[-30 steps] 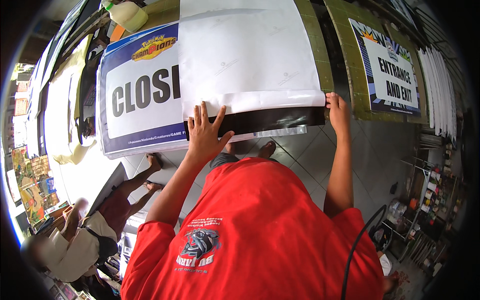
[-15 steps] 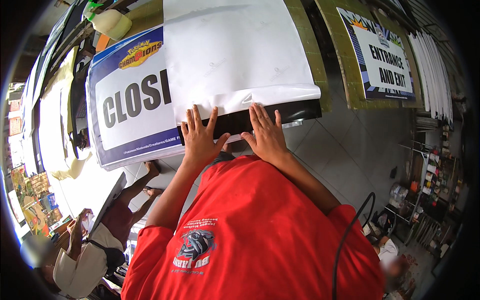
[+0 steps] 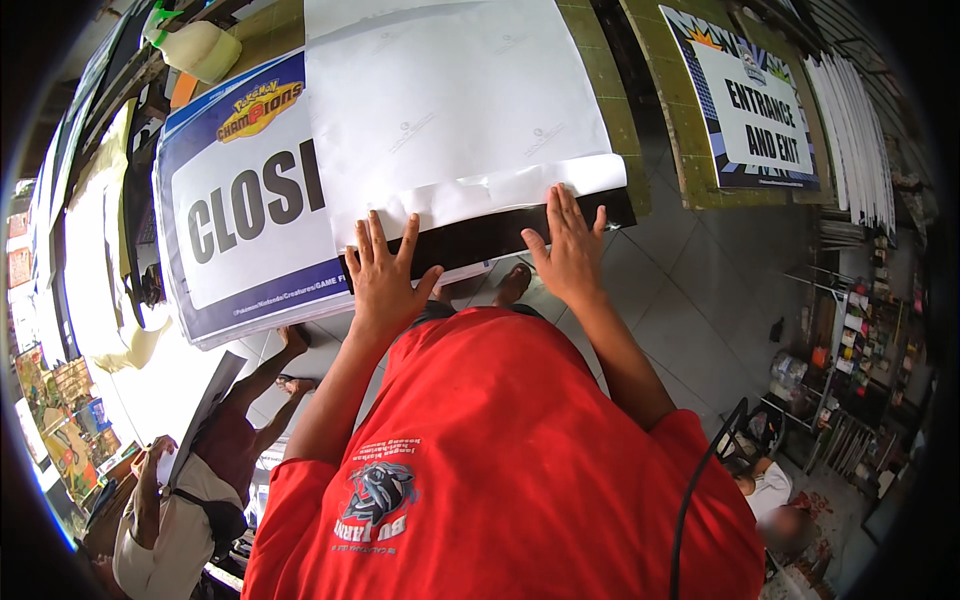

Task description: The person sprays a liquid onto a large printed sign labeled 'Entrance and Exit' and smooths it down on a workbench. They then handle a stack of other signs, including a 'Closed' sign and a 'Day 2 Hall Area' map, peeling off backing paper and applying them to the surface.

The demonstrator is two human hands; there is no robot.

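White sheet (image 3: 455, 100) edge under both flat hands (image 3: 385, 275) (image 3: 570, 245) (fingers spread)

My only view comes from the head camera, looking steeply down past a red shirt (image 3: 500, 450) at the near edge of the worktop (image 3: 620, 130), close in, with the fisheye bending everything toward the tiled floor (image 3: 700, 300) beyond.

- The left hand (image 3: 385, 272) lies flat, palm down, with fingers spread and pointing away from the body.
- The right hand (image 3: 572, 250) lies flat too, its fingers closer together.
- Both forearms are bare and reach forward from red sleeves, angling slightly towards each other.
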